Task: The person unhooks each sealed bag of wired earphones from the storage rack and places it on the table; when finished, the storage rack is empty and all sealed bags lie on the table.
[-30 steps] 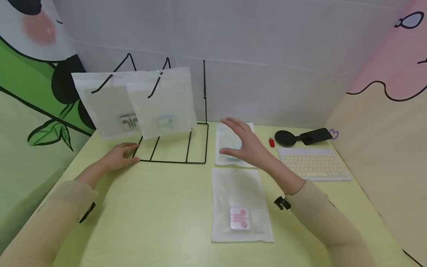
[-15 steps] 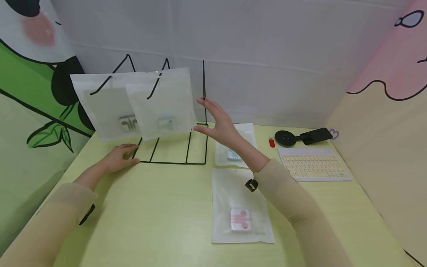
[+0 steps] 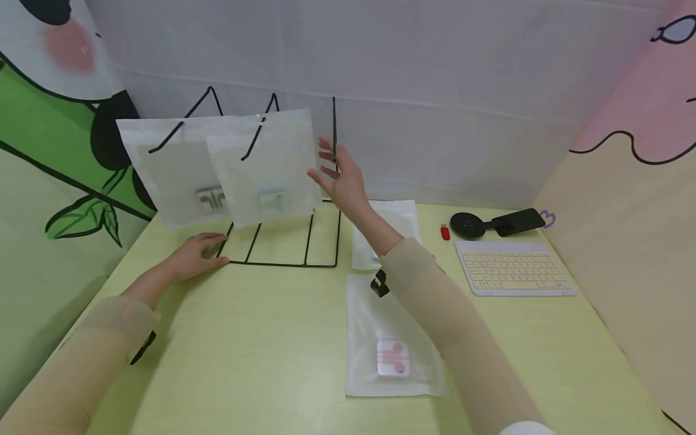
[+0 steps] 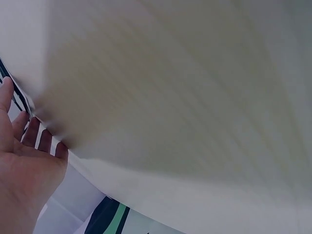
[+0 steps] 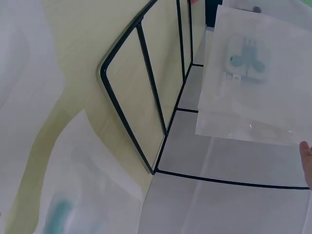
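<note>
A black wire display rack point(image 3: 283, 264) stands at the back left of the table. Two white translucent pouches hang from its hooks: the left pouch point(image 3: 168, 169) shows dark earphones in a case, the right pouch point(image 3: 266, 163) pale blue ones. My left hand point(image 3: 193, 257) rests on the table at the rack's front left corner, fingertips touching the base. Beside the rack's right hook point(image 3: 334, 121), my right hand point(image 3: 347, 184) is raised with fingers spread, near the right pouch's edge, holding nothing. In the right wrist view only a fingertip point(image 5: 305, 158) shows, by the pouch point(image 5: 253, 97).
Two more pouches lie flat right of the rack: a near pouch point(image 3: 375, 314) with pink earphones, and a far pouch point(image 3: 399, 217) partly hidden by my right arm. Farther right are a red USB stick point(image 3: 445, 232), a black folding stand point(image 3: 467, 225) and a white keyboard point(image 3: 513, 269).
My right hand has moved left and up from above the far pouch to the rack's right hook. My left hand has stayed at the rack's base.
</note>
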